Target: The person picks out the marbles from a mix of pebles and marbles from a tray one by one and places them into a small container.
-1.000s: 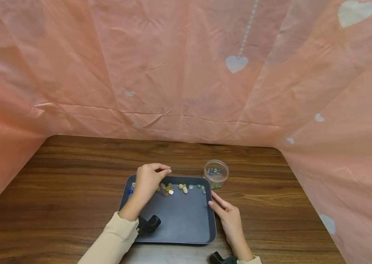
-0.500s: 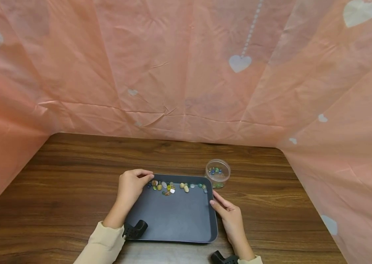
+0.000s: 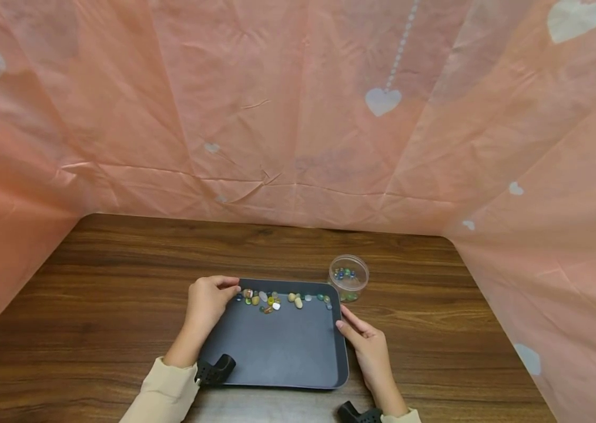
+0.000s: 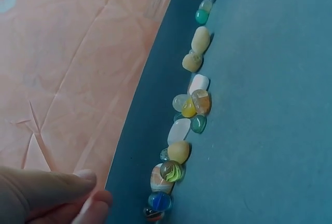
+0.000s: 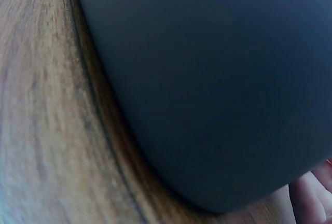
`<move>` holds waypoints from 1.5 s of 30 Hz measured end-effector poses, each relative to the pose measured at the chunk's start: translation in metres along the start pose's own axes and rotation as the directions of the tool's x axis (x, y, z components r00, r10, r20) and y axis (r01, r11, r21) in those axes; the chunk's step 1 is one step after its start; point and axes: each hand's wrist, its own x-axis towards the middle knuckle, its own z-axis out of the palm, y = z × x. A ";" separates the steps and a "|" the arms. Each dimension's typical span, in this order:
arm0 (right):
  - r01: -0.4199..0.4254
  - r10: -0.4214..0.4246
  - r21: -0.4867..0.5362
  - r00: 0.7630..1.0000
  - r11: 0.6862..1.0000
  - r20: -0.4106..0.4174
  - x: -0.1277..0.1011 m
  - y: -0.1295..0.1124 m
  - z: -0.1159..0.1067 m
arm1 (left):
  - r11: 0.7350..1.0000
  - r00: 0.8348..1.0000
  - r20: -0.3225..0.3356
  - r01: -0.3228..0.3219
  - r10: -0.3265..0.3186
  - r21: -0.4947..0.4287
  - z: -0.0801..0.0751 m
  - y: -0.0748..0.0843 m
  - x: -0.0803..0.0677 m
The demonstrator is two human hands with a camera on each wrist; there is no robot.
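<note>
A dark grey tray (image 3: 277, 358) lies on the wooden table in front of me. A row of small stones and glass marbles (image 3: 277, 299) runs along its far wall; the left wrist view shows the row of stones and marbles (image 4: 187, 115) close up against the tray (image 4: 259, 130). My left hand (image 3: 231, 285) has curled fingers and pinches the tray's rim at the far-left corner, where the fingertips (image 4: 88, 195) meet. My right hand (image 3: 341, 317) rests with straight fingers along the tray's right edge. The right wrist view shows only the tray's dark outer wall (image 5: 207, 79) and one finger (image 5: 316, 193).
A small clear round jar (image 3: 348, 277) with a few marbles in it stands just past the tray's far-right corner. Pink plastic sheeting (image 3: 298, 117) with white hearts walls in the table at the back and both sides. Bare wood table (image 3: 91, 282) lies to the left.
My left hand has moved from above the stones leftward to the tray's far-left corner, uncovering more of the row. The right hand has stayed at the tray's right edge.
</note>
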 end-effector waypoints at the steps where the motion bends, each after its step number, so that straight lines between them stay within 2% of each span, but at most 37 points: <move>1: -0.001 0.001 0.000 1.000 1.000 -0.001 0.000 0.000 0.000 | 1.000 1.000 0.004 -0.001 0.001 0.009 0.000 0.000 0.000; 9: 0.000 0.000 -0.002 1.000 1.000 -0.005 0.001 0.001 -0.001 | 0.994 0.998 0.053 -0.036 0.031 0.098 0.003 -0.002 -0.003; 20: -0.007 0.007 -0.016 1.000 1.000 -0.015 0.001 0.001 -0.002 | 0.987 0.996 0.072 -0.068 0.057 0.147 0.010 -0.007 0.000; 35: -0.012 0.012 -0.003 1.000 1.000 -0.011 0.001 0.001 -0.002 | 0.962 0.986 0.144 -0.115 0.080 0.249 0.017 -0.005 0.005; 39: -0.014 0.014 -0.005 1.000 1.000 -0.007 0.001 0.001 -0.001 | 0.984 0.990 0.132 -0.073 0.052 0.162 0.012 -0.005 0.006; 41: -0.014 0.014 -0.007 1.000 1.000 -0.005 0.001 0.000 0.000 | 1.000 0.990 0.144 -0.010 0.007 0.015 0.008 -0.004 0.007; 42: -0.012 0.012 -0.008 1.000 1.000 -0.005 0.001 0.000 0.000 | 0.996 0.986 0.165 0.028 -0.014 -0.085 0.006 -0.004 0.008; 43: -0.010 0.010 -0.009 1.000 1.000 -0.004 0.001 0.000 0.000 | 0.980 0.982 0.186 0.073 -0.037 -0.188 0.005 -0.003 0.009; 44: -0.008 0.008 -0.009 1.000 1.000 -0.004 0.001 0.000 0.000 | 0.949 0.975 0.213 0.124 -0.062 -0.288 0.004 -0.003 0.010; 45: -0.006 0.006 -0.010 1.000 1.000 -0.004 0.001 0.000 0.000 | 0.904 0.966 0.243 0.177 -0.085 -0.388 0.003 -0.002 0.010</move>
